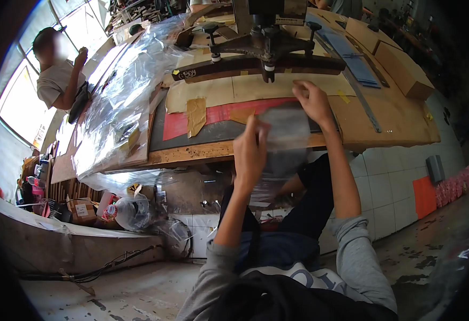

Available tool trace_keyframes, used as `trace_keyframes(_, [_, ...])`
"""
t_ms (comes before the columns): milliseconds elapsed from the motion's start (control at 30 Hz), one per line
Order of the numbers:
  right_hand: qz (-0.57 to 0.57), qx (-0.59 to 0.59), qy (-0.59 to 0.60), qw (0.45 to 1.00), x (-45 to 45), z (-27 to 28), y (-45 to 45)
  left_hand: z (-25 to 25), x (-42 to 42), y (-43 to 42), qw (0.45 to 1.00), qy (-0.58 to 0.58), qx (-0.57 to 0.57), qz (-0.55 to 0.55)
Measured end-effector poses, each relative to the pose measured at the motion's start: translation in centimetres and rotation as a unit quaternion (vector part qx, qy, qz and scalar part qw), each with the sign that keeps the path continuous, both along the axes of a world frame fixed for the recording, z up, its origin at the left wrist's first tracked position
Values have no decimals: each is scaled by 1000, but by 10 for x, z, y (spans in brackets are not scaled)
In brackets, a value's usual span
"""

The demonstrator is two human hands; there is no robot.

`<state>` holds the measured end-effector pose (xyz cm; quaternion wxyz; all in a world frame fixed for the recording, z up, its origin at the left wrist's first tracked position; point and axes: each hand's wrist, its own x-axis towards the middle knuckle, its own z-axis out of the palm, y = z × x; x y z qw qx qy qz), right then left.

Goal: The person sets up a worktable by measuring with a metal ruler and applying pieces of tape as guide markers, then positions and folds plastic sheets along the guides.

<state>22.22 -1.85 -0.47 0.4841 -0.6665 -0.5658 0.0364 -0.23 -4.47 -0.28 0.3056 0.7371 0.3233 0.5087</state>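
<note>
A thin translucent sheet (285,136), blurred by motion, hangs between my hands over the table's front edge. At its left side, my left hand (250,147) is closed with its fingertips pinched together. My right hand (312,101) is raised near the sheet's upper right, its fingers curled; whether they touch the sheet is not clear. Behind lie a red strip (175,126), a tan tape piece (196,116) and a long cream sheet (218,91) on a dark board (162,140). A dark metal press bar (202,70) stands above them.
Crumpled clear plastic (119,101) covers the table's left part. A co-worker (58,80) sits at the far left. A blue strip (347,53), a metal ruler (365,109) and a cardboard box (403,72) lie at the right. Below left are a large bottle (133,213) and a small carton (82,211).
</note>
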Motion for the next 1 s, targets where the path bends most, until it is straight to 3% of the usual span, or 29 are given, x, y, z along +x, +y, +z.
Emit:
trace_keyframes(100, [71,30,-255,964,4,-14,-19,-19,-21,-41,1000,21,-9,-18])
trace_keyframes(200, [159,-49,-191,967,-10,3,-48,-42,-38,-65,1000,16,-17,-20])
trace_keyframes(233, [174,-118,-86,974,-23,18,-61,-50,-42,-72,1000,7,-9,-18])
trace_keyframes(333, [185,-150,-96,966,-34,25,-76,-64,-50,-88,999,14,-35,-14])
trace_keyframes(567, [179,-79,-125,973,-53,30,-87,-53,-52,-92,999,16,-40,-3])
trace_keyframes(667, [260,-30,-150,953,-48,26,-97,-54,-53,-92,999,16,-31,1])
trace_keyframes(767, [192,-60,-110,973,-44,20,-90,-59,-52,-91,999,13,-38,-3])
trace_keyframes(867, [205,-117,48,971,-54,35,-94,-60,-52,-92,998,22,-55,-8])
trace_keyframes(1000, [203,-133,-42,969,-47,32,-89,-66,-54,-93,998,23,-53,-17])
